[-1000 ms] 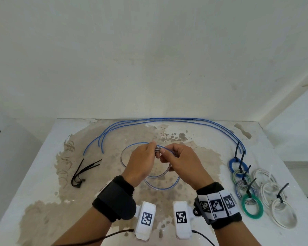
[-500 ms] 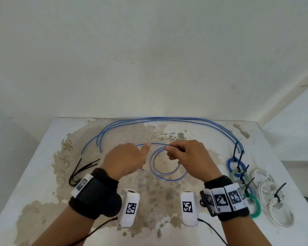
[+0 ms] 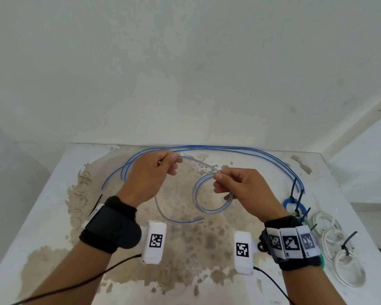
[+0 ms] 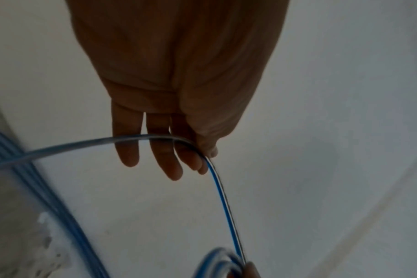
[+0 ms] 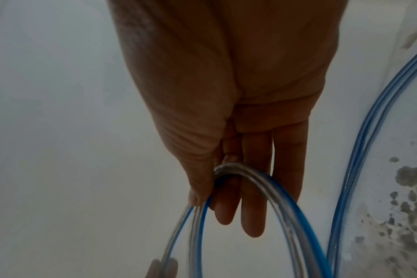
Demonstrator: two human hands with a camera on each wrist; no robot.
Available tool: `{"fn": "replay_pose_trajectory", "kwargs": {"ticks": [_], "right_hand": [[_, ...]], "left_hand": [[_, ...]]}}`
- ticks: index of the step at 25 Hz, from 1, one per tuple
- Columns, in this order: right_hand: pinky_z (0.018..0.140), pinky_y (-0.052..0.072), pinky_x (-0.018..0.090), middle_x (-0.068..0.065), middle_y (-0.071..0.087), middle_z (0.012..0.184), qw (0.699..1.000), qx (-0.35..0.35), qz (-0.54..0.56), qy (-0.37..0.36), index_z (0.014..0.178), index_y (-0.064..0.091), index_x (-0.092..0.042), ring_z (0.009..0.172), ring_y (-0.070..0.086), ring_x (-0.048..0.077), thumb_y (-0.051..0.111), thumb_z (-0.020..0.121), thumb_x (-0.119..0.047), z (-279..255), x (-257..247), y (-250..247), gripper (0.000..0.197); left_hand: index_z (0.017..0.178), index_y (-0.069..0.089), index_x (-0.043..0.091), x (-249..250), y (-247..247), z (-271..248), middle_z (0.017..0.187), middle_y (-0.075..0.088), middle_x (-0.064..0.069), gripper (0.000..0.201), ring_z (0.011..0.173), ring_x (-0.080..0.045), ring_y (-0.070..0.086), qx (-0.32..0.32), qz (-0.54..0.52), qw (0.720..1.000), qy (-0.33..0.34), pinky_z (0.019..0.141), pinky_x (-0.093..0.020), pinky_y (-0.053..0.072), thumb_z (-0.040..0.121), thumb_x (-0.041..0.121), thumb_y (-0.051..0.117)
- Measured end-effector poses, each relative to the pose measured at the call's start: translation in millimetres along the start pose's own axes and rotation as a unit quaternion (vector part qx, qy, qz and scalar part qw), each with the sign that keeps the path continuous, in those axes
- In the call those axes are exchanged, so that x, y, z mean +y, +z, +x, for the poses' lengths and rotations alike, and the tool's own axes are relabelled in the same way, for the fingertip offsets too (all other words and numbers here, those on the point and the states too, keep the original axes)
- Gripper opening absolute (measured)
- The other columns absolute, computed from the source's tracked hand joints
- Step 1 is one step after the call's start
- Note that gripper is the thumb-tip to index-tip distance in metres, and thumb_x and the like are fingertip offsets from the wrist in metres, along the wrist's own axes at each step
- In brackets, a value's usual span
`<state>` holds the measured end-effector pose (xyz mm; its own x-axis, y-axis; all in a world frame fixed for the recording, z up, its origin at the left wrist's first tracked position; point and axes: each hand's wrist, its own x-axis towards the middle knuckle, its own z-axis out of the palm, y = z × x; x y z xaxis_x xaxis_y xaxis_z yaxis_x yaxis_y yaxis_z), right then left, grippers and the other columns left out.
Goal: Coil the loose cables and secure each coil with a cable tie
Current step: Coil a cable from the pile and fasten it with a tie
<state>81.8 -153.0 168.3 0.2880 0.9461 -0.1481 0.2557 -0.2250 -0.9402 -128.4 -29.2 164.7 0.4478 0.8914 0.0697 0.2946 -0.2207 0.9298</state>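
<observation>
A clear cable with a blue stripe (image 3: 198,167) runs between both hands above the table. My right hand (image 3: 220,180) pinches a small coil of it (image 3: 211,194) at the top, thumb against fingers (image 5: 229,188). My left hand (image 3: 169,161) is raised to the back left and pinches the cable's loose run (image 4: 217,180) between thumb and forefinger; its tail (image 3: 176,217) curves down to the table. Several loose blue cables (image 3: 240,149) arc along the table's far edge. Black cable ties (image 3: 96,205) lie at the left, mostly hidden behind my left wrist.
Finished coils tied with black ties lie at the right: blue (image 3: 294,205), several white ones (image 3: 341,256), and green and grey ones partly behind my right wrist. The table (image 3: 42,227) is white with worn brown patches. A wall stands right behind it.
My left hand has left the coil and travelled back and left, drawing the loose cable out. My right hand has kept the coil and shifted a little to the right.
</observation>
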Motion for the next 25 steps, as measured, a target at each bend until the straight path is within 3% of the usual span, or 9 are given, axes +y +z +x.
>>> {"fn": "replay_pose_trajectory", "kwargs": {"ticks": [4,7,9,11,13,15,18,21,25], "right_hand": [[0.069,0.06,0.036,0.005,0.079,0.086,0.999,0.005,0.04,0.017,0.099,0.077,-0.014,0.085,0.077,0.019,0.069,0.095,-0.026,0.7,-0.4,-0.9,0.015],[0.069,0.06,0.037,0.003,0.078,0.085,1.0,0.002,0.017,0.011,0.098,0.077,-0.016,0.082,0.077,0.019,0.07,0.095,-0.027,5.0,-3.1,-4.0,0.014],[0.068,0.061,0.034,0.0,0.078,0.083,0.999,-0.027,-0.022,0.005,0.098,0.078,-0.018,0.079,0.077,0.016,0.07,0.095,-0.028,4.6,-5.3,-4.5,0.013],[0.066,0.061,0.031,0.0,0.078,0.082,0.997,-0.062,-0.048,0.003,0.098,0.079,-0.018,0.078,0.077,0.015,0.069,0.096,-0.028,2.3,-8.5,0.8,0.014],[0.065,0.06,0.03,0.0,0.078,0.082,0.995,-0.082,-0.06,-0.002,0.098,0.079,-0.017,0.078,0.077,0.015,0.069,0.096,-0.028,1.1,-10.4,7.0,0.015],[0.064,0.059,0.028,0.0,0.078,0.082,0.994,-0.087,-0.061,-0.009,0.098,0.079,-0.016,0.079,0.076,0.015,0.069,0.096,-0.028,1.7,-11.7,9.7,0.016],[0.065,0.058,0.031,0.002,0.078,0.084,0.996,-0.084,-0.025,0.012,0.098,0.079,-0.016,0.08,0.077,0.018,0.069,0.096,-0.027,1.4,-9.1,14.5,0.015],[0.074,0.058,0.037,0.001,0.079,0.092,0.996,-0.08,0.017,0.04,0.103,0.078,-0.02,0.085,0.077,0.019,0.069,0.095,-0.031,-2.9,-4.5,20.2,0.016],[0.078,0.063,0.034,0.005,0.079,0.096,0.988,-0.091,0.09,0.084,0.11,0.076,-0.016,0.087,0.076,0.019,0.067,0.096,-0.028,-9.4,0.4,18.1,0.021]], "left_hand": [[0.089,0.073,0.023,-5.7,-0.1,-7.6,0.071,0.069,0.015,0.028,0.071,-0.007,0.07,0.013,-0.011,0.999,-0.034,0.067,-0.018,0.05,0.104,0.026,0.051],[0.091,0.07,0.025,-21.7,5.1,-16.6,0.083,0.074,0.007,0.03,0.082,-0.015,0.073,-0.134,0.075,0.985,-0.077,0.081,-0.029,0.052,0.105,0.02,0.044],[0.105,0.066,0.028,-20.8,12.8,-24.2,0.098,0.075,0.007,0.034,0.093,-0.012,0.072,-0.176,0.076,0.979,-0.065,0.093,-0.034,0.053,0.105,0.01,0.038],[0.116,0.063,0.028,-10.0,21.9,-30.3,0.108,0.074,0.009,0.039,0.098,-0.007,0.07,-0.146,0.002,0.988,-0.045,0.092,-0.024,0.051,0.104,0.005,0.035],[0.113,0.067,0.028,0.3,30.5,-33.8,0.103,0.075,0.01,0.032,0.091,-0.005,0.072,-0.155,-0.022,0.987,-0.042,0.08,-0.018,0.051,0.107,0.019,0.037],[0.105,0.07,0.024,1.4,35.3,-36.5,0.091,0.076,0.006,0.033,0.08,-0.011,0.073,-0.189,-0.003,0.981,-0.048,0.074,-0.027,0.056,0.107,0.034,0.039],[0.094,0.067,0.013,-2.7,33.8,-37.0,0.074,0.072,0.0,0.034,0.075,-0.019,0.073,-0.211,-0.035,0.974,-0.072,0.072,-0.029,0.056,0.107,0.031,0.041],[0.086,0.06,0.012,-7.5,31.8,-36.7,0.064,0.055,0.004,0.032,0.068,-0.018,0.068,-0.209,-0.08,0.97,-0.093,0.076,-0.033,0.051,0.108,0.026,0.041],[0.088,0.055,0.011,-5.1,28.2,-37.9,0.062,0.035,0.006,0.031,0.052,-0.007,0.038,-0.209,-0.175,0.95,-0.15,0.072,-0.035,0.056,0.108,0.027,0.038]]}}
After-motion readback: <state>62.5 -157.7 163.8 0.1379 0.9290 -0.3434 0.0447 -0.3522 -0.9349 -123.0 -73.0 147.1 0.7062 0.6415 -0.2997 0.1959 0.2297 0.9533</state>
